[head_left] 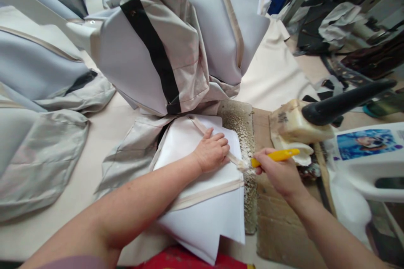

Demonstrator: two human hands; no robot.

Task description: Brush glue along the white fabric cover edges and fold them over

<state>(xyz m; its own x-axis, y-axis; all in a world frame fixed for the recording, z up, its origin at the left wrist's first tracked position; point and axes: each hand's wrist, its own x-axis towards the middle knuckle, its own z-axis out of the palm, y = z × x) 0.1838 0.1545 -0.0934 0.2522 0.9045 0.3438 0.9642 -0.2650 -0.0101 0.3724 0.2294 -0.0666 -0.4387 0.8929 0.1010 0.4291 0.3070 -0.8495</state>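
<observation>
My right hand (279, 172) is closed around a brush (275, 156) with a yellow handle. Its pale bristles touch the right end of a beige strip, near the edge of a white panel (202, 180). Pressing down on that panel, my left hand (213, 151) rests with slightly bent fingers over the same strip and holds no tool. A second beige strip (210, 195) crosses the panel lower down. Grey-beige fabric (132, 147) extends from the panel's left side. Beneath its right edge lies a board (248, 134) crusted with dried, bumpy residue.
Beyond my hands stands a folded bag piece (176, 46) with a black strap (154, 50). More bag pieces (44, 151) lie left. To the right are a cut-open yellowish container (290, 122), a black horn-shaped object (347, 103), cardboard (280, 227) and a white jug (375, 164).
</observation>
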